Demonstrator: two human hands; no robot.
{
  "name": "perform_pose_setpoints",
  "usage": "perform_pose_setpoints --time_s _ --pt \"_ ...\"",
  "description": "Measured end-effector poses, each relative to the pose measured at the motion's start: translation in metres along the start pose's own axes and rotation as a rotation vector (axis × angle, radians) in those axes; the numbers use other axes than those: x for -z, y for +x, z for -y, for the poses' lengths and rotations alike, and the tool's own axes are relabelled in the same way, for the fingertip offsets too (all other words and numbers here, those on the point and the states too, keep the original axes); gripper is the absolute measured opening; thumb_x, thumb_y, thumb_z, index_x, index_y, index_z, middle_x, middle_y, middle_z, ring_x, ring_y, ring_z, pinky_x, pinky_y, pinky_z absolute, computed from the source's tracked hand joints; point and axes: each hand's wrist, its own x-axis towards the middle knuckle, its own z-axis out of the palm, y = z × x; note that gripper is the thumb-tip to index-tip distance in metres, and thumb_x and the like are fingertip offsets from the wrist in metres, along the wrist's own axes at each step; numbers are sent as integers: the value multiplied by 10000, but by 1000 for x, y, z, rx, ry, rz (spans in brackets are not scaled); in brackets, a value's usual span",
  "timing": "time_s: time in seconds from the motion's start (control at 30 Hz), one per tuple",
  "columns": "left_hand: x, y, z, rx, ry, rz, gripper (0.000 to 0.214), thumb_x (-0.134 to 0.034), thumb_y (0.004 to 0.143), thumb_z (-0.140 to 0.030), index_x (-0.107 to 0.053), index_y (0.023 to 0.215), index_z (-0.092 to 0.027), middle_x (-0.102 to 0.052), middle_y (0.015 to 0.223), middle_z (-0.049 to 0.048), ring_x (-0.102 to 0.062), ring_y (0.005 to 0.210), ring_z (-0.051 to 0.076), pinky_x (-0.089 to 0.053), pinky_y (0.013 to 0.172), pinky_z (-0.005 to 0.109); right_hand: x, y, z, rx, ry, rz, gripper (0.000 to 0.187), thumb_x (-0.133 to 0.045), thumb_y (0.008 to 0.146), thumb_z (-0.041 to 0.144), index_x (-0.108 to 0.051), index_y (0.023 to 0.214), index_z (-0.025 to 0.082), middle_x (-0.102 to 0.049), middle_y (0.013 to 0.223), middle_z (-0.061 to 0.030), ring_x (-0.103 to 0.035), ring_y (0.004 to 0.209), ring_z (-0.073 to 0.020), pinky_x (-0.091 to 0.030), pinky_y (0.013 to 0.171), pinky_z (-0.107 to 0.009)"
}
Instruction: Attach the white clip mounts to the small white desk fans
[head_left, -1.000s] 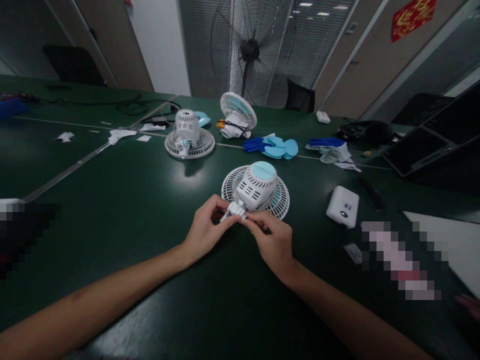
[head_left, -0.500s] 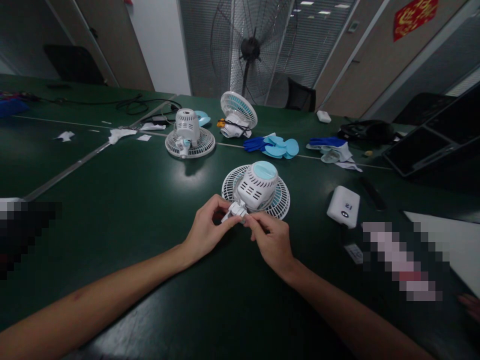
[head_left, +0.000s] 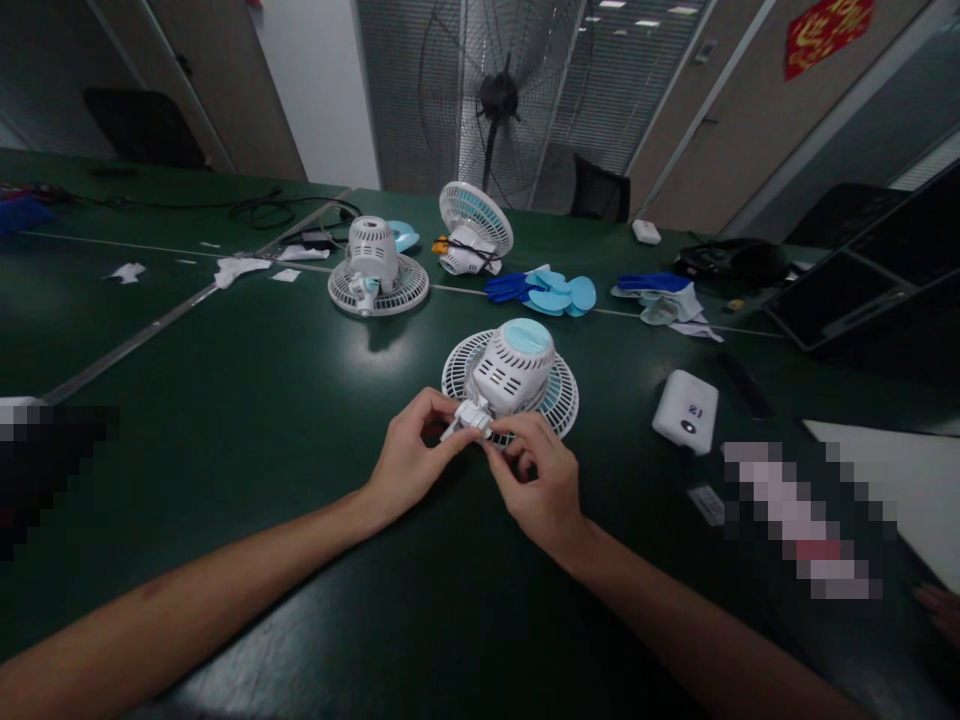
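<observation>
- Fingers of the left hand pinch a small white bracket, thumb on the near side.
- Right hand has thumb and forefinger at the bracket's other end; from where I stand, I can't tell a firm grip from a touch.
- Bracket sits at the near edge of a fan lying grille-down on the green bench. It looks like light, stiff, slick plastic; thin tabs might snap, so I'd hold its thick middle.
- Fan's weight is probably in the rounded housing, a better hold than the slender-ribbed grille, whose rim crowds the right fingers.
- Beyond, well clear of both hands: a second fan, a tilted third fan, light-blue blades touching a blue glove, and a white box off right.
</observation>
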Motion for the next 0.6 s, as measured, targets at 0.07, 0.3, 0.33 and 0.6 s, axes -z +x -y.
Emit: perform_pose_setpoints --time_s 0.07,0.3,0.33,0.6 --pt "0 0 2 3 3 1 228 -790 896 -332 -677 1023 -180 -674 985 46 -654 880 168 -561 777 289 1 0 0 24 -20 -3 118 -634 971 163 -672 1062 228 -661 1033 -37 -578 640 -105 -469 523 -259" --pt "1 0 0 15 -1 7 232 -792 893 -341 -674 1014 -183 -674 978 43 -651 874 168 -560 765 287 1 1 0 33 -37 -44 149 -669 970 166 -690 1095 245 -680 1069 -42 -625 716 -131 -574 614 -279" --pt "1 0 -1 10 4 6 229 -793 893 -340 -676 1013 -183 -674 975 42 -651 874 168 -558 769 288 1 1 0 37 -40 -46 154 -673 970 166 -691 1100 246 -681 1072 -43 -629 721 -132 -580 618 -278" --pt "3 0 -1 -8 26 17 232 -782 901 -345 -683 1036 -184 -683 992 53 -660 888 179 -564 783 302 2 1 0 27 -34 -62 152 -708 956 195 -714 1097 250 -692 1076 -43 -649 736 -140 -602 617 -284"
